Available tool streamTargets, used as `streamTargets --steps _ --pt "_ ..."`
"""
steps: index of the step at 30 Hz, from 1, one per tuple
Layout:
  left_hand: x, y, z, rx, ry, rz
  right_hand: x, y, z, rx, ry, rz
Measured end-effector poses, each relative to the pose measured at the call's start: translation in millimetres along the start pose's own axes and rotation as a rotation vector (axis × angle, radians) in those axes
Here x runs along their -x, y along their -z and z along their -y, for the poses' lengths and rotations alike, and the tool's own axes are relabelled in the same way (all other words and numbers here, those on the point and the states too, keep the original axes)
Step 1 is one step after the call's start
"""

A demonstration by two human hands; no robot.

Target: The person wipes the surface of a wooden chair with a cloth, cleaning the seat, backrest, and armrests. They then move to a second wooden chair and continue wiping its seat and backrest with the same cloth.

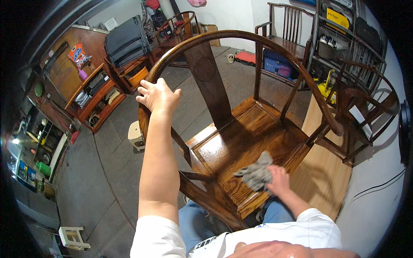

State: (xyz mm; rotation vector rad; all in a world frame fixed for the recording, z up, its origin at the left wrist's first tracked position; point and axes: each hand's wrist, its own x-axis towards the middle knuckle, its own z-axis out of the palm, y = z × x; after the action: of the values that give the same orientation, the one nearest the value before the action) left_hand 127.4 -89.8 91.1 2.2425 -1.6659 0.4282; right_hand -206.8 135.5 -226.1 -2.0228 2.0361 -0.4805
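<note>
A dark wooden horseshoe-back armchair (245, 142) stands before me, with a round carved medallion on its back splat (205, 69). My left hand (158, 96) rests over the left side of its curved top rail (238, 34), fingers spread and thumb sticking out. In my right hand (279, 180) is a crumpled grey cloth (258, 174), over the front part of the glossy wooden seat (238, 151). Both cloth and hand look slightly blurred. My fingertips are partly hidden by the cloth.
A small plastic stool (135, 135) stands left of the chair; another stool (73, 238) is lower left. Close on the right are a second armchair (358, 96), a light wooden board (326, 167) and the white wall (374, 200). Behind are a wooden bench (287, 42) and metal rack (348, 42).
</note>
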Motion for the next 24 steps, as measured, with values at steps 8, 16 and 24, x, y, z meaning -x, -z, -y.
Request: streamTargets --steps 8,16,24 --pt "-3 -2 0 -0.025 0.011 0.025 -105 42 -97 0.236 -0.547 -0.161" --pt "-2 -1 -2 -0.086 0.030 0.021 -134 53 -74 0.242 -0.698 -0.161" --pt "-1 -1 1 0.072 0.016 -0.020 -14 -7 -3 0.291 -0.084 -0.030"
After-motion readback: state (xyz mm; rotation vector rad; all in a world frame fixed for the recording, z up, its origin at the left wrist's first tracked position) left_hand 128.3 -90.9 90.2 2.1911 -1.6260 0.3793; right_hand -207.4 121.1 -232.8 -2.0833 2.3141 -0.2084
